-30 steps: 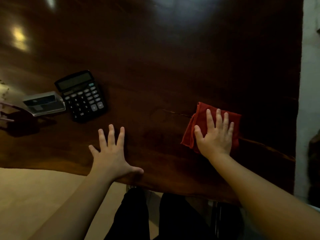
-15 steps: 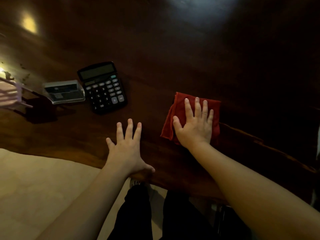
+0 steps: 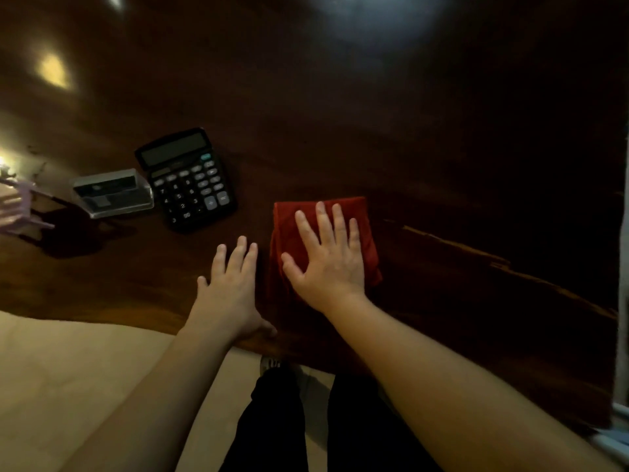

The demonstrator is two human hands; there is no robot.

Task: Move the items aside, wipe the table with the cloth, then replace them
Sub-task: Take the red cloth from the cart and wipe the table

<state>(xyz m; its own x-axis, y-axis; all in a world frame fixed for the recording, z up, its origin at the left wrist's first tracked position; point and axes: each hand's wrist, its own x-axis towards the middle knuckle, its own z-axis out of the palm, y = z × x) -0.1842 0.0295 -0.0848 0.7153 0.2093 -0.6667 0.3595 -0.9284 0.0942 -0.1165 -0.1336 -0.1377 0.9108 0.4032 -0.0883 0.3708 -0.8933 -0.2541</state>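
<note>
Red cloth [image 3: 354, 216], folded to a pad, flat on dark wood table [image 3: 374, 114] at centre frame, near the front edge. Right hand [image 3: 328, 264] pressed flat on top of it, fingers straight and slightly spread, nothing gripped; palm pressure alone pins the cloth. Probably so held to spread load over the whole pad while wiping.

Left hand [image 3: 231, 287] flat on bare wood just left of the cloth, fingers straight and close together, thumb hooked over the table's front edge. Holds nothing. Likely a brace for the body while the other arm works.

Black calculator [image 3: 187, 180] left of centre, keys up, well clear of the cloth. Clear plastic card holder [image 3: 112, 194] just beside it on the left; whether touching, cannot tell. Both parked toward the left edge, presumably to free the middle for wiping. Pale pinkish object [image 3: 17, 206] at far left edge, blurred, not identified.

Judged stage: wiping under way, items set aside, replacement not yet done. Cloth now close to the bracing hand; a further leftward stroke would need that hand lifted or the stroke reversed.
</note>
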